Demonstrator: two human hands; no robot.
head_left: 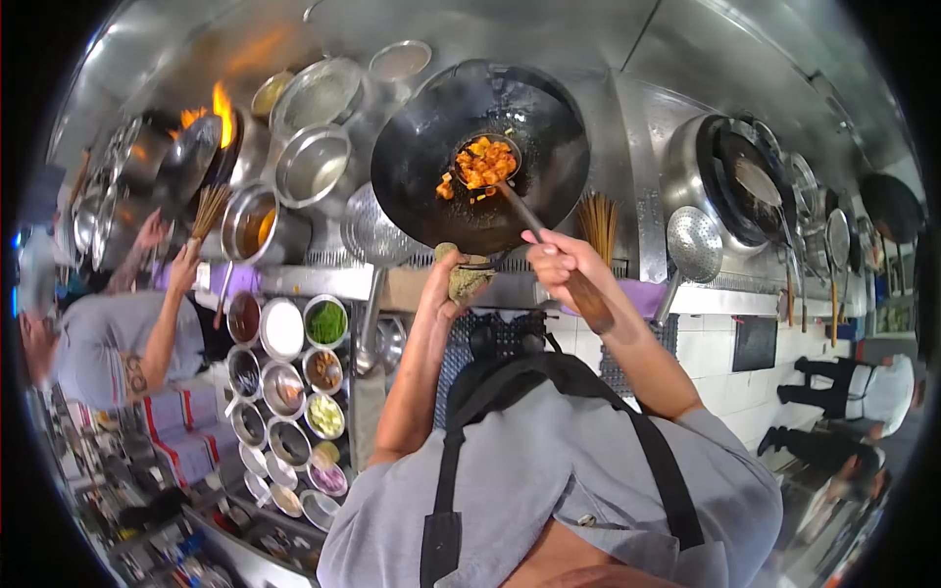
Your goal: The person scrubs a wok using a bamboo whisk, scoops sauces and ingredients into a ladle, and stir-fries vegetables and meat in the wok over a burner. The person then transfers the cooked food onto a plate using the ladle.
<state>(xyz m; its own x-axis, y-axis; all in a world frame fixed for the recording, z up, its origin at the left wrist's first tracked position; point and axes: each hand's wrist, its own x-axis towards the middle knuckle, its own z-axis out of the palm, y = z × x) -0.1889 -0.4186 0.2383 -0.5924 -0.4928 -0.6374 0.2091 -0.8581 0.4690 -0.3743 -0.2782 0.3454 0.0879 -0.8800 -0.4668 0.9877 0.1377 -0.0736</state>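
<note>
A large black wok [417,171] sits in front of me on the range, its inside oily. My left hand [440,290] is closed on a folded green-brown cloth [469,280] at the wok's near rim, where the handle is mostly hidden. With my right hand [569,263] I grip the long handle of a ladle [522,210]; its wooden end runs back along my forearm. The ladle's bowl is in the wok, full of orange-red sauced chunks of food [485,161]. A few pieces lie in the wok beside the bowl.
Left of the wok stand metal bowls [314,165] and a pot of orange liquid [237,231]. Several ingredient tubs [324,416] line the lower left. A co-worker [132,338] holds a bamboo brush [210,211] near flames [223,113]. A perforated skimmer [694,245] rests at right.
</note>
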